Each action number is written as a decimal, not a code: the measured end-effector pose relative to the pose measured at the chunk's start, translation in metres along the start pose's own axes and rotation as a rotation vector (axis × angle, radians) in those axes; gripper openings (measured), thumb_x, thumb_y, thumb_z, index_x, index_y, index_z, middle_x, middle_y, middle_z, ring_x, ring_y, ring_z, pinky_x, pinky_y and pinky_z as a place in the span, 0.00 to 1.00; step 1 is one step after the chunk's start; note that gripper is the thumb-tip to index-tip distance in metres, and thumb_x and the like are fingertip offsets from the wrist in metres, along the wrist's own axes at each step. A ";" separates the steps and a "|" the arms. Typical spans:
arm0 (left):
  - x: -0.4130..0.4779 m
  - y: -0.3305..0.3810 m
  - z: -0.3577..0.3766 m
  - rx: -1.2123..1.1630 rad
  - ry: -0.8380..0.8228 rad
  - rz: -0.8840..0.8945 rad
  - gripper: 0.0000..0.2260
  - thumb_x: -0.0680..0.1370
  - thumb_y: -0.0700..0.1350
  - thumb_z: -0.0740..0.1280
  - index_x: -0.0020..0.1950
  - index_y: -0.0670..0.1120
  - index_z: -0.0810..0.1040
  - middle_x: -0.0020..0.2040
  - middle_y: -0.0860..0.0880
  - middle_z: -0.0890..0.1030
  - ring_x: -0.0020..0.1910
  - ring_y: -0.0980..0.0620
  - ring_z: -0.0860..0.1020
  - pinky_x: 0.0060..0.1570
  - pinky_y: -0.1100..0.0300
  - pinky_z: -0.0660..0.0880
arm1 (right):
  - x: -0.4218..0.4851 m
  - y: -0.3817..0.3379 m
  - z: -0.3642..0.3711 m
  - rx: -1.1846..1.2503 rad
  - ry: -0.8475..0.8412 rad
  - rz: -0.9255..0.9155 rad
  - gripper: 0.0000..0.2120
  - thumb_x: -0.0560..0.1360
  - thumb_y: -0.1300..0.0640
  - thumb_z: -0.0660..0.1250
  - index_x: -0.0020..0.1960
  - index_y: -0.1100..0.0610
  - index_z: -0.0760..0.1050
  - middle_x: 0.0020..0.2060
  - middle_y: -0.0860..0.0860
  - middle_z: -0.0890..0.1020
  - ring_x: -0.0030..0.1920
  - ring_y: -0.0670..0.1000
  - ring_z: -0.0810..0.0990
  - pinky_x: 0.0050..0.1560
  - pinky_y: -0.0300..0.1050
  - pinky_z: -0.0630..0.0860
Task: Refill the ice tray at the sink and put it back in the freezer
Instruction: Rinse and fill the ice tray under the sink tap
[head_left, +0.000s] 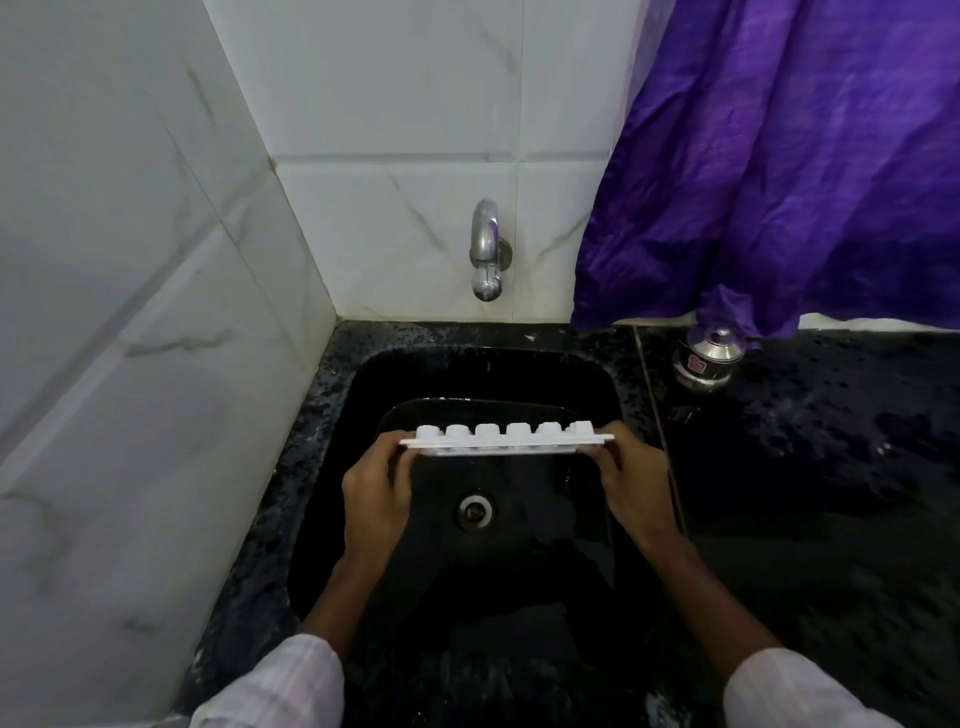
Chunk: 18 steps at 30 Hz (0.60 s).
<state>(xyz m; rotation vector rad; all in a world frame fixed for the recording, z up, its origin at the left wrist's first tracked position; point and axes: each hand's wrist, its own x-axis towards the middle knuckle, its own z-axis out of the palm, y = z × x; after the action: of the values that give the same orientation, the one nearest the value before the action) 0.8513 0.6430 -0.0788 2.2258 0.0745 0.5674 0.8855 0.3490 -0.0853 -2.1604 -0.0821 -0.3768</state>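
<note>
A white plastic ice tray (501, 438) is held over the black sink (618, 395), turned so the bottoms of its cube cells face up and away from me. My left hand (376, 491) grips its left end and my right hand (631, 475) grips its right end. A chrome tap (485, 249) sticks out of the tiled back wall above the basin; no water runs from it. The sink's drain (474, 512) shows below the tray, between my hands.
White marble-look tiled walls (156, 312) close the left side and the back. A purple curtain (779, 156) hangs at the right over the black speckled counter (831, 467). A small steel lidded pot (706, 358) stands on the counter near the sink's right rim.
</note>
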 end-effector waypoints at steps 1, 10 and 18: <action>-0.001 0.000 0.000 0.010 0.008 0.003 0.09 0.80 0.42 0.66 0.55 0.56 0.78 0.47 0.64 0.81 0.47 0.66 0.80 0.47 0.76 0.71 | -0.002 0.002 0.001 0.005 0.023 -0.008 0.06 0.77 0.58 0.71 0.42 0.57 0.76 0.31 0.49 0.80 0.34 0.45 0.79 0.34 0.29 0.68; -0.015 0.021 0.005 -0.095 0.101 -0.136 0.10 0.78 0.42 0.72 0.58 0.49 0.79 0.46 0.59 0.82 0.45 0.70 0.81 0.45 0.76 0.75 | -0.020 0.015 -0.002 0.162 -0.007 0.239 0.06 0.72 0.56 0.75 0.46 0.56 0.80 0.36 0.45 0.84 0.37 0.41 0.82 0.39 0.33 0.75; -0.033 0.071 0.034 -0.447 0.096 -0.388 0.09 0.76 0.39 0.73 0.53 0.52 0.82 0.47 0.56 0.86 0.46 0.64 0.83 0.43 0.71 0.78 | -0.037 0.020 -0.052 0.362 0.184 0.519 0.07 0.73 0.47 0.74 0.49 0.45 0.78 0.39 0.42 0.85 0.40 0.38 0.84 0.40 0.34 0.78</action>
<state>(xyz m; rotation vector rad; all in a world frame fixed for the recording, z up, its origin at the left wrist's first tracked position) 0.8269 0.5637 -0.0581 1.6913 0.3832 0.4247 0.8413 0.2983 -0.0839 -1.7009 0.4718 -0.2325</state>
